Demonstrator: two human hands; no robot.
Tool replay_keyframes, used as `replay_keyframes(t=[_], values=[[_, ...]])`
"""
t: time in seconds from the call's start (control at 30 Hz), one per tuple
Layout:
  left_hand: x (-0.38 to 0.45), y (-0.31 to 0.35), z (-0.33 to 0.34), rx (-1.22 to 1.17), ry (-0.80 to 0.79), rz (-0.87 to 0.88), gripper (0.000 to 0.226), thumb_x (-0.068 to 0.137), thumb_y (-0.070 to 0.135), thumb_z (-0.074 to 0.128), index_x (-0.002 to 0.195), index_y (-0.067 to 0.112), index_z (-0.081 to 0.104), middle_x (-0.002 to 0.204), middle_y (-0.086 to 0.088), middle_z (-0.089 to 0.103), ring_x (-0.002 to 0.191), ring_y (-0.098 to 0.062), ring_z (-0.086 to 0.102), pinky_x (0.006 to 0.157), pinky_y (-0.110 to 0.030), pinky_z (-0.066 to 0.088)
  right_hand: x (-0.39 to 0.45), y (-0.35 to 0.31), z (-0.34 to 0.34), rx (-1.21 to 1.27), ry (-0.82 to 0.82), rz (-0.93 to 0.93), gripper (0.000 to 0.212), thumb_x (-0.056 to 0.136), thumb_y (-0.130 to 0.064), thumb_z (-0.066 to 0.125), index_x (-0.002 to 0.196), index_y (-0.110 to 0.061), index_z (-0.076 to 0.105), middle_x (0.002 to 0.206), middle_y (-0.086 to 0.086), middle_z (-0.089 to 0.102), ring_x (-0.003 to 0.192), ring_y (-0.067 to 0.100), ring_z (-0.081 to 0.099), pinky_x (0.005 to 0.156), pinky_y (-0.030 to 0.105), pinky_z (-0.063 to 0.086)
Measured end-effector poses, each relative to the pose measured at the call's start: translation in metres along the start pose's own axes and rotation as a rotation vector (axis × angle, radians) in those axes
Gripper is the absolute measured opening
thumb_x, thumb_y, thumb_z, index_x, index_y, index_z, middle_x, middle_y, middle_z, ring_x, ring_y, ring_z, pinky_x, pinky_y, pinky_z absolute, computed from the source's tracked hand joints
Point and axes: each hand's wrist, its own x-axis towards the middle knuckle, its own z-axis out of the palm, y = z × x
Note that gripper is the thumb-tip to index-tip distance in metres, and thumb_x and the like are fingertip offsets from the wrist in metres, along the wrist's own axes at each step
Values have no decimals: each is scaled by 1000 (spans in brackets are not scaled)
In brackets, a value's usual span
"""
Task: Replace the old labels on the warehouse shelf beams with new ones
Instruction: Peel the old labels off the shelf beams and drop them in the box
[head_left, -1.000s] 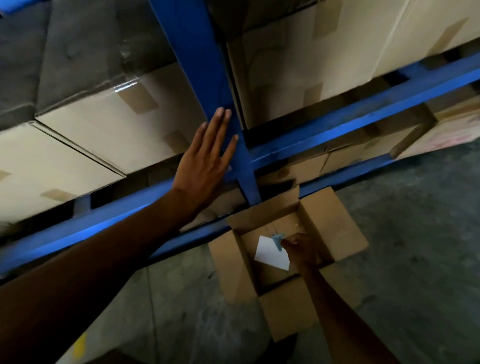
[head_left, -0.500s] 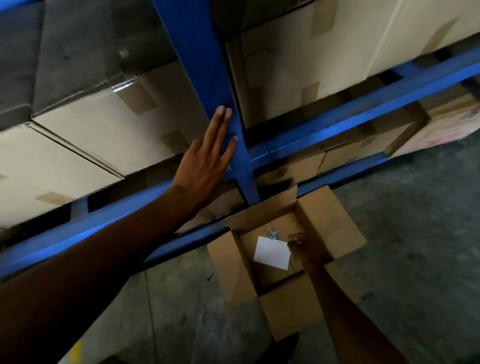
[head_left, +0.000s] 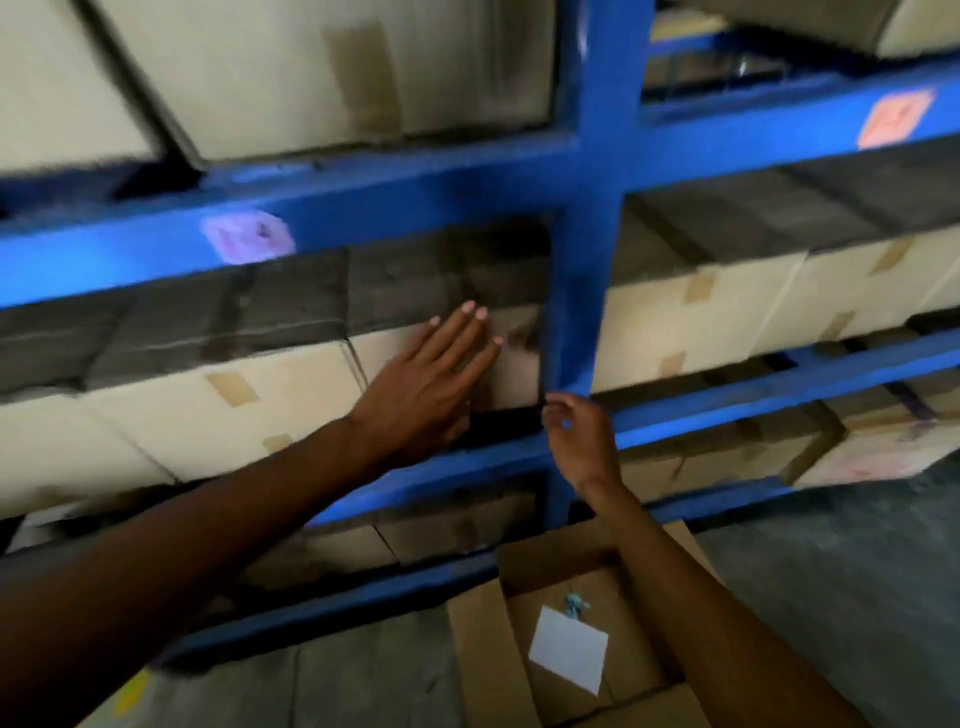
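Right hand (head_left: 582, 436) risen from the open cardboard box (head_left: 483, 665), grip loosely curled, empty; left hand (head_left: 431, 384) flat, fingers straight. Pink label (head_left: 248, 236) likely next.

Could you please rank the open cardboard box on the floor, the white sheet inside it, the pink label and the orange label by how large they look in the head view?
1. Open cardboard box.
2. White sheet.
3. Pink label and orange label: these look alike, and blur and differing distance leave their order unsure.
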Motion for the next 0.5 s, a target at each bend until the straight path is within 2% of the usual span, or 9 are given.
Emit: replay_keyframes(t=[0.07, 0.13, 0.2, 0.27, 0.4, 0.43, 0.5], values=[[-29, -34, -27, 71, 80, -34, 78, 77, 29, 62, 144, 7, 28, 152, -23, 22, 142, -37, 17, 115, -47, 18, -4, -55, 10, 40, 96, -77, 16, 81, -12, 59, 93, -10, 70, 93, 16, 72, 88, 31, 66, 80, 38, 54], [-61, -71, -52, 123, 157, -60, 79, 72, 28, 62, 142, 5, 33, 150, -24, 27, 140, -37, 22, 113, -49, 21, -11, -110, 22, 53, 194, -132, 12, 81, -19, 59, 84, -12, 69, 86, 14, 73, 83, 32, 66, 73, 39, 53], [-92, -102, -67, 163, 227, -91, 77, 73, 30, 53, 142, 2, 34, 150, -24, 28, 140, -37, 22, 116, -47, 19, -20, -159, 35, 64, 236, -207, 14, 82, -24, 60, 81, -12, 67, 82, 13, 72, 80, 32, 66, 70, 40, 53], [-121, -131, -77, 182, 259, -145, 79, 71, 30, 47, 143, 1, 31, 151, -24, 26, 141, -38, 20, 117, -46, 15, -30, -203, 49, 89, 258, -331, 12, 84, -23, 61, 85, -13, 67, 85, 12, 72, 81, 30, 66, 73, 39, 53], [-161, -181, -84, 232, 190, -248, 87, 68, 28, 65, 142, 0, 30, 151, -24, 25, 140, -39, 21, 113, -51, 21, -45, -268, 77, 41, 350, -484, 20, 85, -20, 60, 102, -9, 64, 99, 14, 64, 94, 29, 61, 81, 35, 47], [-166, -190, -82, 235, 141, -265, 91, 70, 30, 67, 144, 1, 25, 153, -24, 20, 141, -39, 18, 114, -52, 19, -45, -276, 83, 7, 378, -473, 27, 86, -21, 58, 110, -8, 61, 107, 15, 61, 100, 30, 58, 85, 37, 46], [-172, -207, -71, 236, 38, -300, 100, 78, 40, 61, 147, 7, -3, 156, -22, 1, 144, -37, 0, 117, -48, 5, -46, -284, 94, -82, 421, -420, 39, 89, -23, 55, 124, -7, 50, 122, 17, 52, 112, 31, 50, 94, 41, 45]])
